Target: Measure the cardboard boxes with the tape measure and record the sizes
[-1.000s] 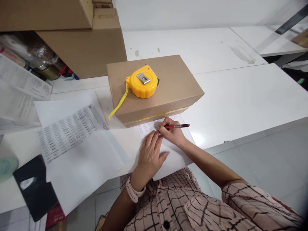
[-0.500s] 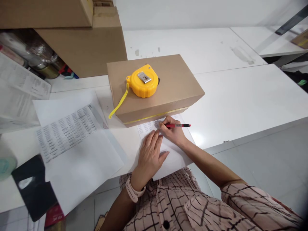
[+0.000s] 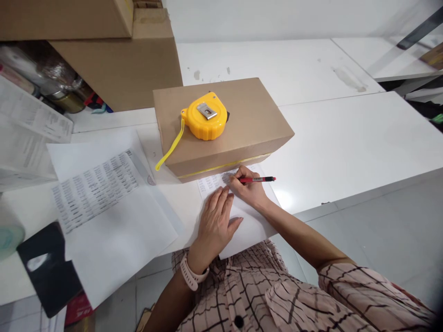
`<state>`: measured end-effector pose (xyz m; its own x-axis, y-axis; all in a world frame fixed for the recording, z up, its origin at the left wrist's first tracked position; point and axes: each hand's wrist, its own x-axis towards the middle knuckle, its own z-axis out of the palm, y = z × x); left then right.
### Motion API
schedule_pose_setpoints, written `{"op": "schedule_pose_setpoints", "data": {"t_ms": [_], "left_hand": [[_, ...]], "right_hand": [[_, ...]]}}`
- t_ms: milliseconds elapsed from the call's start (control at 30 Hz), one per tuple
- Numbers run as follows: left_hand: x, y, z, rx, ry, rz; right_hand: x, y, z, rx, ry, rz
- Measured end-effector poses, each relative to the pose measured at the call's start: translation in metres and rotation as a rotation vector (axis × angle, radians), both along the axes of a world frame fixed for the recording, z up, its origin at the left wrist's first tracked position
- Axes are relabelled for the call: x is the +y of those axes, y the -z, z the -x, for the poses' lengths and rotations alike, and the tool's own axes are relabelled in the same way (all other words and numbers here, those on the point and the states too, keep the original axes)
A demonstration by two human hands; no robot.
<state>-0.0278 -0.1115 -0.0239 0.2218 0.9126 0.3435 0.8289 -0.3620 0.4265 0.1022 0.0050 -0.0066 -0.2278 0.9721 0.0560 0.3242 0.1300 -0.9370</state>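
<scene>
My right hand [image 3: 248, 187] grips a red pen [image 3: 258, 179] with its tip on a printed sheet [image 3: 249, 226] at the table's near edge. My left hand [image 3: 215, 223] lies flat on the same sheet, fingers stretched out, a pale watch on the wrist. Just behind the sheet stands a closed brown cardboard box [image 3: 249, 120]. A yellow tape measure [image 3: 204, 119] rests on top of the box, its yellow strap hanging over the left side.
Printed sheets with columns of text [image 3: 100, 193] cover the white table [image 3: 346, 138] to the left. A black object [image 3: 48, 267] lies at the near left edge. Large cardboard boxes [image 3: 121, 64] stand at the back left, with jars and clutter beside them.
</scene>
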Motion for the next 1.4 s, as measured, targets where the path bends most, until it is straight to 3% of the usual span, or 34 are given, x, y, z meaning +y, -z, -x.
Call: {"op": "schedule_pose_setpoints", "data": {"t_ms": [1233, 1400], "left_hand": [[0.001, 0.000, 0.000, -0.019, 0.010, 0.001], [0.001, -0.003, 0.001, -0.039, 0.004, 0.025]], "right_hand": [[0.003, 0.000, 0.000, -0.008, 0.000, -0.048], [-0.004, -0.003, -0.014, -0.019, 0.084, -0.109]]}}
